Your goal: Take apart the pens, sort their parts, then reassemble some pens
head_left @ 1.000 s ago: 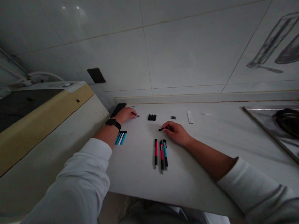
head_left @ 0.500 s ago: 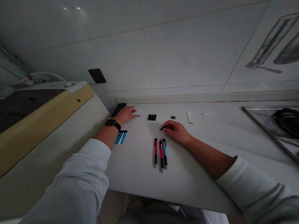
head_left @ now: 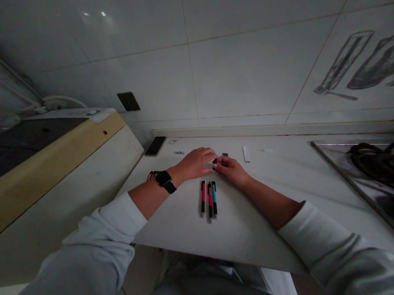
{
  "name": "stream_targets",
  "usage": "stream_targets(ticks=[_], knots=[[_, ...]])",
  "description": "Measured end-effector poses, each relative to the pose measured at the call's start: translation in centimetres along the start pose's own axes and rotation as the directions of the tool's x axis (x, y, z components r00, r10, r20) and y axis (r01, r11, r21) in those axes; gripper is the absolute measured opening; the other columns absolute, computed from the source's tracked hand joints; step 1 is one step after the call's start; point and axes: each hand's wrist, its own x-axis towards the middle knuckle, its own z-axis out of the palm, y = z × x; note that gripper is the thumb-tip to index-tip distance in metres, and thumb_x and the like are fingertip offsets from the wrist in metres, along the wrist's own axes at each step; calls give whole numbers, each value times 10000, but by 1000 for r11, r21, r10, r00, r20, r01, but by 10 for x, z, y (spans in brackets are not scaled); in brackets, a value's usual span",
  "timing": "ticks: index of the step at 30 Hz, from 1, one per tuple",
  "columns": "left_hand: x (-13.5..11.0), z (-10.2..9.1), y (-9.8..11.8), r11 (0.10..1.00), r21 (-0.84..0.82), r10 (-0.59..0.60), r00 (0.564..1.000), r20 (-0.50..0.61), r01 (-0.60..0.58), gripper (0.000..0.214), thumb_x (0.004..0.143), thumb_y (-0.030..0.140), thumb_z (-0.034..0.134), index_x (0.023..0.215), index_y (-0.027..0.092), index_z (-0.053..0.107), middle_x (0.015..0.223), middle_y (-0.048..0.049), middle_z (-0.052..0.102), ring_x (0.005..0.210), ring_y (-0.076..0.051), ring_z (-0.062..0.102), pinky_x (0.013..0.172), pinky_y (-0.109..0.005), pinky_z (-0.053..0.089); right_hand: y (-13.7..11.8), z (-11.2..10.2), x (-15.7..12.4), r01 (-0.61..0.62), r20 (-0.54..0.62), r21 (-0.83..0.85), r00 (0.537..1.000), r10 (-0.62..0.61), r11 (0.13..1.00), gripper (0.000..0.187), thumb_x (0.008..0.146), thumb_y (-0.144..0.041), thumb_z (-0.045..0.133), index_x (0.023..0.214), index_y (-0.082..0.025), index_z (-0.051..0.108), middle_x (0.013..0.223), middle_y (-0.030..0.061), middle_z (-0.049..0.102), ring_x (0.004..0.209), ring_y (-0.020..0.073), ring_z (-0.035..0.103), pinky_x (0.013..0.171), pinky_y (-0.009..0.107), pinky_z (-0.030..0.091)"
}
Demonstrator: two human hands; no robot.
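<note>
Piece (head_left: 215,161), small and dark, is sitting pinched in the right hand (head_left: 230,168), its long axis unclear; the left hand (head_left: 196,163), thumb and fingers parted, is facing it from the left.

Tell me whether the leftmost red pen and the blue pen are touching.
Apart: the head view shows bare counter and another red pen between the leftmost red pen and the blue pen.

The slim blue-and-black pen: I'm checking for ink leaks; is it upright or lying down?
Lying down: the pen rests lengthwise on the white countertop, silver tip toward the near edge.
</note>
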Motion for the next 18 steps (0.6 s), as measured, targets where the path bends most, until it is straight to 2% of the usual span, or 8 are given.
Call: stream_targets(ticks=[6, 8, 11, 15, 18], knots=[[1, 6, -4, 995, -70, -75, 996, -48, 72, 387, 849, 294, 732, 1221, 234, 646, 1192, -92, 657, 1142, -261, 615, 1012, -408, 492, -1, 1, 1, -21, -41, 5, 999, 21, 1000, 475, 712, -620, 751, 919, -223, 589, 764, -17, 610, 671, 140, 530, 659, 292, 453], [1, 4, -14, 992, -78, -102, 992, -76, 96, 409, 850, 290, 723, 1246, 230, 645, 1202, -92, 658, 1154, -260, 610, 1039, -411, 479, -2, 1, 1, -35, -59, 21, 998, 36, 999, 476, 749, -633, 719, 958, -221, 603, 787, -3, 631, 681, 144, 545, 656, 293, 459], [2, 2, -42, 980, -53, -199, 971, -135, 194, 432, 841, 291, 731, 1262, 228, 656, 1243, -91, 644, 1192, -267, 591, 1086, -424, 455, -3, 2, 1, -59, -79, 32, 995, 62, 998, 469, 807, -648, 655, 992, -219, 615, 807, 9, 644, 680, 144, 557, 647, 291, 465], [9, 13, -81, 978, -13, -208, 977, -47, 208, 455, 792, 339, 775, 1223, 209, 701, 1268, -108, 618, 1209, -280, 580, 1104, -408, 447, 0, 2, 1, -78, -64, 1, 995, 78, 997, 449, 814, -643, 635, 971, -223, 611, 793, 7, 639, 664, 142, 558, 637, 288, 472], [15, 28, -96, 978, 9, -208, 977, 36, 208, 458, 783, 369, 774, 1210, 215, 717, 1269, -113, 622, 1199, -284, 587, 1085, -398, 460, 3, 2, 2, -69, -45, -22, 997, 68, 997, 430, 826, -632, 619, 963, -225, 609, 794, 8, 641, 673, 144, 566, 649, 290, 481]])
